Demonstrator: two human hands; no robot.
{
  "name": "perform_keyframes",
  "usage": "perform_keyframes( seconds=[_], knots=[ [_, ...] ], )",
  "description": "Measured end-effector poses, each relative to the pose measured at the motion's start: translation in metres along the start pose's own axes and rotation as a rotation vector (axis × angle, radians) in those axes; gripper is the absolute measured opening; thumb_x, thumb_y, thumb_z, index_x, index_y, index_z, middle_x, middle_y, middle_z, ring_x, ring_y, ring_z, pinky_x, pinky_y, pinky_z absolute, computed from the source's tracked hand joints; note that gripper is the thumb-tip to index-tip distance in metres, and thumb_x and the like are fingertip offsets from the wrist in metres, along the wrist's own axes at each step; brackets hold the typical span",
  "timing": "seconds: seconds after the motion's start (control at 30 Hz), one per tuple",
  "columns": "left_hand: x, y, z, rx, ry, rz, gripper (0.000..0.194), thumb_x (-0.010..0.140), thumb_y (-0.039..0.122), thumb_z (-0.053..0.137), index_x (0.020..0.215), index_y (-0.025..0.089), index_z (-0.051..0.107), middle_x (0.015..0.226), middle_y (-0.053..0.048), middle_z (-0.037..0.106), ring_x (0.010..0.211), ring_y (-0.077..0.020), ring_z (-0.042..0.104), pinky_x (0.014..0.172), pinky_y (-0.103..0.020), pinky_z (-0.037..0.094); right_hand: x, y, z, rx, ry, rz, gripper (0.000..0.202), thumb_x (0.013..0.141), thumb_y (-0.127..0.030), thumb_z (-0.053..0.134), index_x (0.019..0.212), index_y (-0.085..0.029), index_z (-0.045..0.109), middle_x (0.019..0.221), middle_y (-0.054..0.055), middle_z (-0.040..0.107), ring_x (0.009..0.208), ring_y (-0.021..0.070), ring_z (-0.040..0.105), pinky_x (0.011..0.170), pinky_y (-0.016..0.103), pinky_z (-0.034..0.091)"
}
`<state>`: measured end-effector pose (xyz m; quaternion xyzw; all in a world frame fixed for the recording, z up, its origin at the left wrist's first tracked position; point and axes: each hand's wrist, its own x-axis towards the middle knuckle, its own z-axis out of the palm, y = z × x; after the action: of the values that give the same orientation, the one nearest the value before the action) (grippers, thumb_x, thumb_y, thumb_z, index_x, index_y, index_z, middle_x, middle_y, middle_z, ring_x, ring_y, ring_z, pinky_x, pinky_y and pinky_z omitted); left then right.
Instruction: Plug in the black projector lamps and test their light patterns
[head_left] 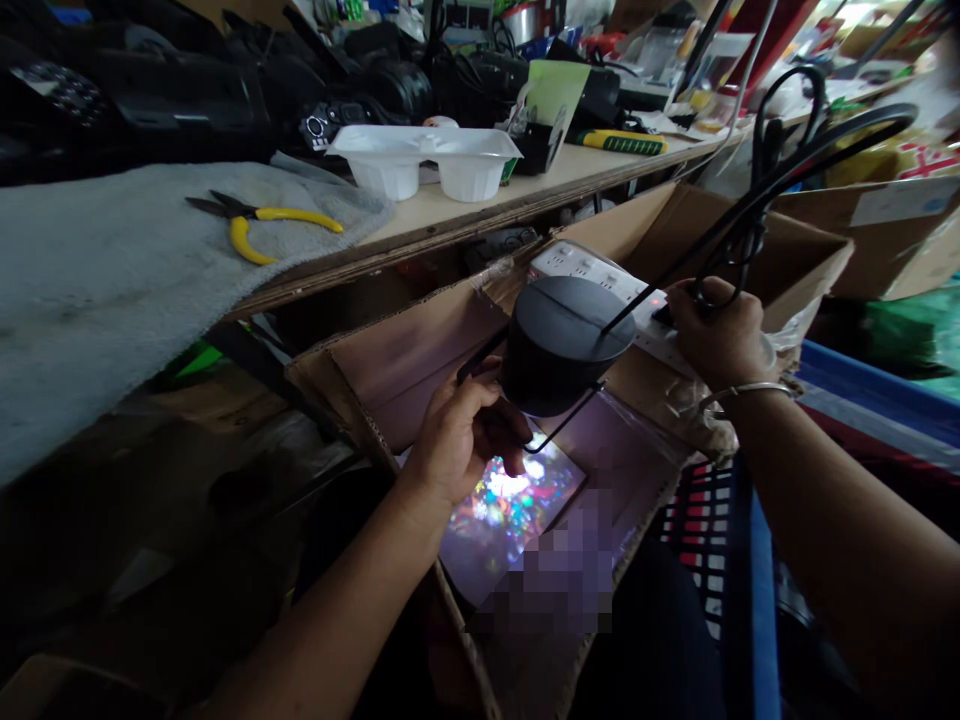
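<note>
Grip, left: my fingers curled round bracket | right grip: closed on black cable beside power strip | black cylinder: just right of my left grip, the nearer, axis near upright, above carton towards its far edge

The black cylindrical lamp is tilted above the open cardboard box, shining multicoloured light into it.

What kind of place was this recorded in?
Probably a small workshop or repair bench: yellow-handled pliers lie on a grey cloth, black devices crowd the worktop, and a power strip sits at an open cardboard box.
</note>
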<state>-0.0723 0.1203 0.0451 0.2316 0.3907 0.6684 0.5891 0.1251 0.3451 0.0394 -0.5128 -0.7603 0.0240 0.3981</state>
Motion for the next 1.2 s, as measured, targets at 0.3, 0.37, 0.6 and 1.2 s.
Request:
perform_keyframes(
  seconds=[0.3, 0.37, 0.6, 1.2],
  knots=[
    [0.0, -0.001, -0.001, -0.019, 0.004, -0.005, 0.034, 0.07, 0.024, 0.046, 0.103, 0.016, 0.045, 0.048, 0.0, 0.061, 0.032, -0.0157, 0.05, 0.029, -0.022, 0.04, 0.0, -0.006, -0.003, -0.009, -0.011, 0.022, 0.022, 0.078, -0.033, 0.054, 0.081, -0.015, 0.067, 0.069, 0.007, 0.064, 0.067, 0.0175, 0.059, 0.061, 0.026, 0.042],
    [0.0, -0.001, -0.001, -0.02, 0.005, -0.001, 0.037, 0.07, 0.024, 0.046, 0.105, 0.016, 0.044, 0.048, 0.0, 0.061, 0.032, -0.0159, 0.05, 0.028, -0.023, 0.04, 0.0, -0.005, -0.003, -0.007, -0.005, 0.018, 0.023, 0.077, -0.033, 0.055, 0.082, -0.014, 0.068, 0.069, 0.008, 0.065, 0.067, 0.0173, 0.059, 0.06, 0.026, 0.042],
    [0.0, -0.001, -0.001, -0.013, 0.016, -0.01, 0.044, 0.069, 0.024, 0.045, 0.112, 0.015, 0.04, 0.048, 0.0, 0.061, 0.032, -0.0166, 0.051, 0.028, -0.023, 0.04, 0.001, -0.002, 0.001, 0.015, 0.003, 0.011, 0.025, 0.077, -0.033, 0.054, 0.086, -0.015, 0.068, 0.074, 0.009, 0.067, 0.071, 0.0188, 0.061, 0.059, 0.027, 0.043],
    [0.0, -0.004, -0.003, -0.022, 0.001, -0.019, 0.035, 0.071, 0.025, 0.046, 0.105, 0.017, 0.041, 0.048, -0.001, 0.061, 0.032, -0.0172, 0.051, 0.028, -0.024, 0.04, 0.01, -0.006, -0.004, 0.13, -0.056, 0.164, 0.016, 0.067, -0.027, 0.064, 0.074, -0.013, 0.066, 0.063, 0.005, 0.061, 0.056, 0.0126, 0.051, 0.056, 0.026, 0.04]
  ],
)
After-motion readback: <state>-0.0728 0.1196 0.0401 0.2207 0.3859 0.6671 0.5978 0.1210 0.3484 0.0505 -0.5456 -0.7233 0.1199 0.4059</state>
